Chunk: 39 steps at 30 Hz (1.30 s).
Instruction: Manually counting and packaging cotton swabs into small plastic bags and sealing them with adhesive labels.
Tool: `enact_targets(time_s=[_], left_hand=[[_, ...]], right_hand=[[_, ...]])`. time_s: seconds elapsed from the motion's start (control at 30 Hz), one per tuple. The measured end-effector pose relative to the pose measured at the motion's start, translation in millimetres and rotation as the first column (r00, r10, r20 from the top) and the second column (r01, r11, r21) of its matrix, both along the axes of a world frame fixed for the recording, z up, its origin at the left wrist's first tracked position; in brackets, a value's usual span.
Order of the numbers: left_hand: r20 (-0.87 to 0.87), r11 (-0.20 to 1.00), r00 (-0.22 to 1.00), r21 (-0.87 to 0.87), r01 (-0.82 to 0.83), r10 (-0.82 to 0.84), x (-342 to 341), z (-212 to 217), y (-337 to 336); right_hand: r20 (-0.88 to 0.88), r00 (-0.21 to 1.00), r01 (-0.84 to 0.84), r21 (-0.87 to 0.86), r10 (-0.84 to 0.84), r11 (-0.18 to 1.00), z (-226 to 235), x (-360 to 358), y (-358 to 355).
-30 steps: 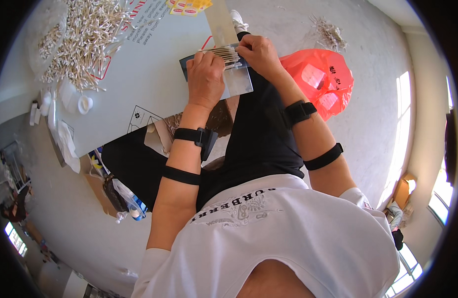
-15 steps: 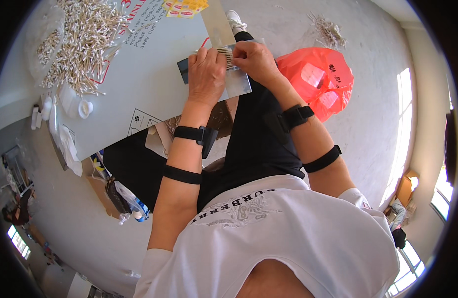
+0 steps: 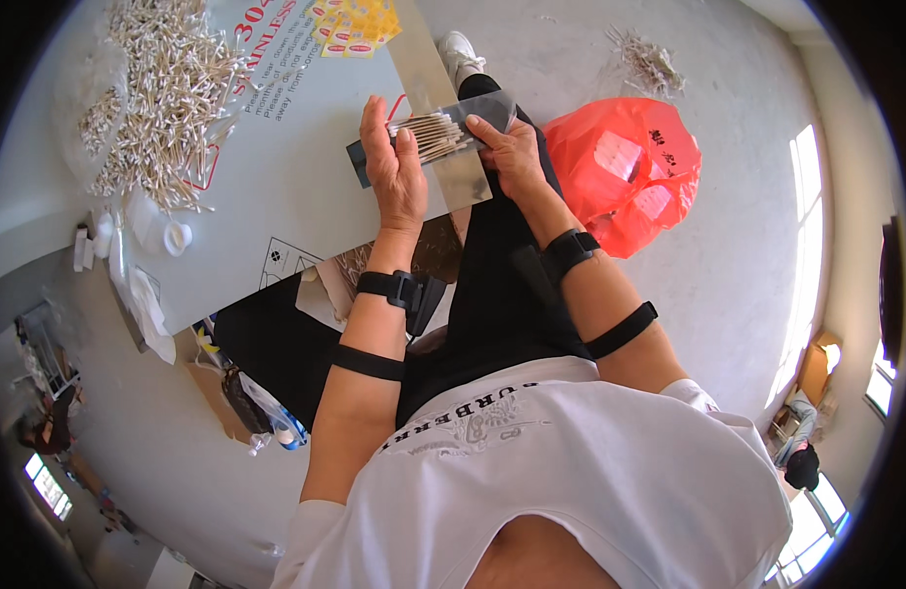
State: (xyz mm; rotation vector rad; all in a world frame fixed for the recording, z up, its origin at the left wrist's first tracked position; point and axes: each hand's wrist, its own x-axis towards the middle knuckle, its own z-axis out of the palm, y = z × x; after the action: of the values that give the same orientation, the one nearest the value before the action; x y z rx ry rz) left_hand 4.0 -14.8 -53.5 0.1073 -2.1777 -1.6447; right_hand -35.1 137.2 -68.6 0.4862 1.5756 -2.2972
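Observation:
A layer of cotton swabs [image 3: 431,135] lies side by side in or on a clear plastic bag [image 3: 490,106] at the table's right corner. My right hand [image 3: 515,159] pinches the bag by its right part, thumb on top. Beside the swabs' left ends, my left hand [image 3: 396,182] is open, its fingers stretched out and the thumb apart. Whether it touches the swabs I cannot tell. Under the bag, a dark flat piece [image 3: 357,163] shows at the left.
A big heap of loose cotton swabs [image 3: 163,88] covers the grey table's [image 3: 276,187] far left. Yellow printed packets [image 3: 355,27] lie at its far edge. A red plastic bag [image 3: 625,177] stands on the floor at the right, with a scattered swab pile [image 3: 647,64] beyond.
My left hand has opened from its closed grip by the swabs. My right hand has turned and moved slightly right and down, and the clear bag now shows between the hands.

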Motion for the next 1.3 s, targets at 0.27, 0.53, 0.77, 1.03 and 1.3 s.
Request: enact_targets(time_s=[0.27,0.53,0.77,1.03,1.3], left_hand=[[-0.031,0.984,0.999,0.178,0.030,-0.025,-3,-1,18],[0.029,0.985,0.995,0.144,-0.096,0.092,-15,0,5],[0.027,0.711,0.990,-0.699,-0.078,0.136,-18,5,-19],[0.140,0.819,0.990,-0.566,0.092,-0.015,-14,5,-5],[-0.089,0.937,0.968,-0.243,-0.250,0.235,-11,5,7]], right_hand=[[0.017,0.996,0.086,-0.037,-0.086,0.996,-1,4,-8],[0.002,1.000,0.022,-0.085,-0.022,0.996,8,2,-4],[0.023,1.000,-0.013,-0.010,0.013,1.000,13,-6,-4],[0.116,0.988,0.116,-0.132,-0.101,0.985,9,4,-8],[0.062,0.992,0.116,-0.184,-0.106,0.976,-6,0,-9]])
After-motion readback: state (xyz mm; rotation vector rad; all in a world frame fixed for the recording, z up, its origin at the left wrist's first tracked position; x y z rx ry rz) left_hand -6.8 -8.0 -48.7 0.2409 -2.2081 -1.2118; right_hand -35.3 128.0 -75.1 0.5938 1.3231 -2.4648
